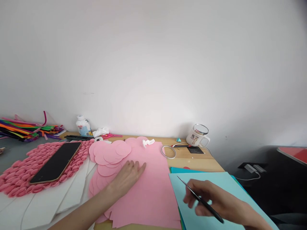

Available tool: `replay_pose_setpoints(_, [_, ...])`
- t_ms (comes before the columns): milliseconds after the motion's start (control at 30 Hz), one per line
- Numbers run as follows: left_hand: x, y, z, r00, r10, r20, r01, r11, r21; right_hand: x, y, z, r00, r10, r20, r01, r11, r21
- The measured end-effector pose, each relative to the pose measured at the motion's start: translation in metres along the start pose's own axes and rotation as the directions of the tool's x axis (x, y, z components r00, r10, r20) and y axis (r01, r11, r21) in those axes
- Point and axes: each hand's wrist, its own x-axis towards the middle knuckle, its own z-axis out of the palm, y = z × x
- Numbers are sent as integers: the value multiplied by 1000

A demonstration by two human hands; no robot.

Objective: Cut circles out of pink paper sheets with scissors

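My left hand [128, 175] lies on a stack of pink paper [155, 191], fingers spread and pressed against the top sheet. Beside and partly under it is an overlapping pile of pink paper circles [107, 156]. Over the light-blue paper [230, 188] on the right, my right hand [206, 198] grips a slim pointed tool [206, 206] with a black handle and a thin metal tip. The tip points up and left, towards the pink stack; the tool's exact kind is unclear. A crumpled white tissue [148, 142] rests near the pink sheets' far edge.
A black phone [57, 163] lies on rows of pink rolled pieces [43, 153] at left. Behind stand a white bottle [83, 125] and pink scissors [112, 135]. A tape roll [168, 152] and a mug [198, 135] are at back right. Colourful pipe cleaners [28, 127] lie far left.
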Motion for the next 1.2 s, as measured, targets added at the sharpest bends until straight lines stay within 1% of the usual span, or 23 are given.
replay_pose_setpoints(33, [-4,-6,-1,998,-69,-13,69,998,-4,12,-7,1,1000,-30,5,30,1000,2])
replay_pose_setpoints(67, [-7,-12,-3,993,-114,-17,113,993,-35,24,-13,3,998,-58,-23,57,998,-32])
replay_pose_setpoints(100, [-11,-15,-6,992,-125,-14,124,991,-55,38,-18,5,995,-74,-60,68,994,-87])
replay_pose_setpoints(133, [-13,-18,-8,993,-118,-7,118,990,-75,54,-22,6,988,-91,-121,71,984,-162])
replay_pose_setpoints(167, [-13,-18,-11,996,-93,-4,92,991,-95,71,-25,8,977,-108,-185,57,963,-264])
replay_pose_setpoints(233, [-9,-14,-14,1000,23,-18,-25,988,-151,110,-29,10,942,-166,-292,-5,862,-507])
replay_pose_setpoints(300, [1,-8,-15,990,133,-39,-137,982,-127,151,-33,12,923,-203,-328,-16,830,-558])
replay_pose_setpoints(333, [6,-6,-14,988,152,-33,-155,983,-97,170,-35,13,916,-216,-337,-17,819,-573])
replay_pose_setpoints(400, [14,-8,-10,992,127,-4,-127,990,-55,203,-35,15,910,-217,-355,-42,801,-597])
replay_pose_setpoints(467, [18,-15,-6,996,89,19,-89,996,-32,225,-32,17,911,-193,-364,-80,784,-616])
replay_pose_setpoints(567, [12,-31,-3,998,26,57,-26,1000,-8,237,-23,14,913,-151,-379,-137,762,-633])
replay_pose_setpoints(633, [6,-38,-4,997,-19,80,19,1000,0,236,-18,5,904,-115,-411,-193,749,-634])
replay_pose_setpoints(700, [2,-41,-7,995,-44,92,46,999,-10,230,-15,-9,887,-75,-455,-261,733,-629])
replay_pose_setpoints(767, [6,-41,-9,995,-46,88,49,998,-38,226,-16,-22,869,-48,-493,-314,717,-623])
replay_pose_setpoints(833, [16,-40,-10,997,-54,62,58,996,-65,226,-20,-29,865,-45,-500,-323,713,-623])
replay_pose_setpoints(933, [35,-42,-7,993,-116,18,117,990,-80,240,-27,-24,900,-97,-425,-225,733,-643])
replay_pose_setpoints(1000, [44,-47,-1,978,-207,19,208,975,-81,256,-29,-14,922,-118,-368,-164,743,-649])
replay_pose_setpoints(1100, [44,-52,9,948,-316,24,317,945,-76,278,-26,0,937,-85,-338,-167,742,-649])
replay_pose_setpoints(1200, [37,-51,19,927,-374,7,374,925,-69,292,-21,9,950,-42,-308,-177,740,-648])
